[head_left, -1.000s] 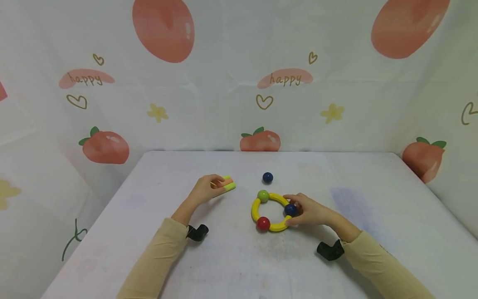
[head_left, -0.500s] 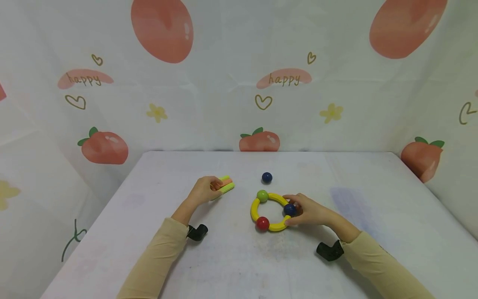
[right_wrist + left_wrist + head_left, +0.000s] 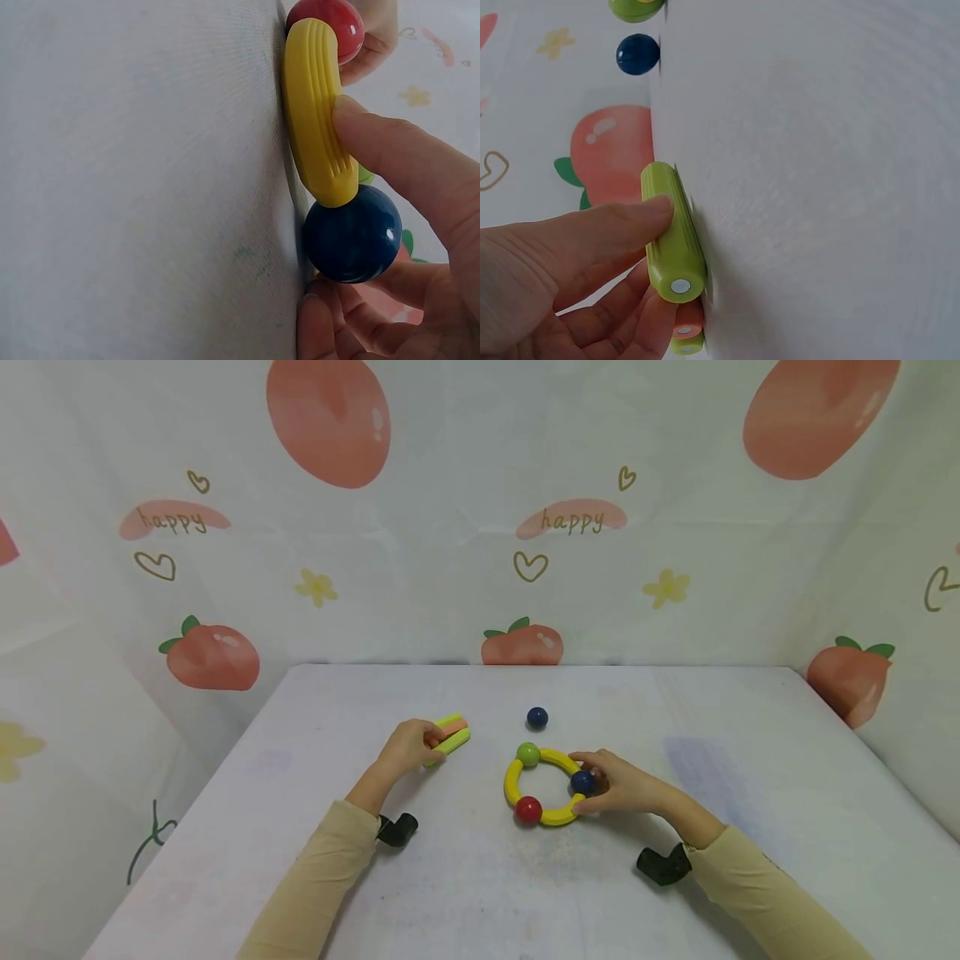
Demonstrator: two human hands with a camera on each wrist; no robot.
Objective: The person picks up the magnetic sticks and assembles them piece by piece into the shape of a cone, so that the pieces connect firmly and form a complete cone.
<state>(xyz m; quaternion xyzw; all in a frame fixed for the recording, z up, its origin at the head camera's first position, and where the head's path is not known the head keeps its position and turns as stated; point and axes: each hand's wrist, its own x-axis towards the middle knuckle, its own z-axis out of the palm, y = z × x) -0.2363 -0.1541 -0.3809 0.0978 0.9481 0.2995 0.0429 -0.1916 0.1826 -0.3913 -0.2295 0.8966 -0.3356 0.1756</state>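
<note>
My left hand [image 3: 405,747] pinches the nearest of three short rods, a ribbed green magnetic rod [image 3: 676,251] with a pale disc in its end. Beyond it lie an orange rod [image 3: 454,727] and another green rod [image 3: 450,719]. A ring of yellow curved rods [image 3: 512,783] lies right of centre, joined by a red ball [image 3: 528,811], a green ball [image 3: 528,754] and a dark blue ball [image 3: 582,782]. My right hand [image 3: 626,782] holds the ring's right side, thumb on a yellow curved rod [image 3: 315,112], fingers curled behind the blue ball.
A loose dark blue ball [image 3: 537,718] sits behind the ring on the white table [image 3: 465,893]. A printed cloth [image 3: 420,568] hangs along the table's back. Black wrist mounts [image 3: 663,864] stick out beside both sleeves.
My left hand has moved slightly toward me, and the near green rod has come a little apart from the orange one. The right hand and the ring stay in place.
</note>
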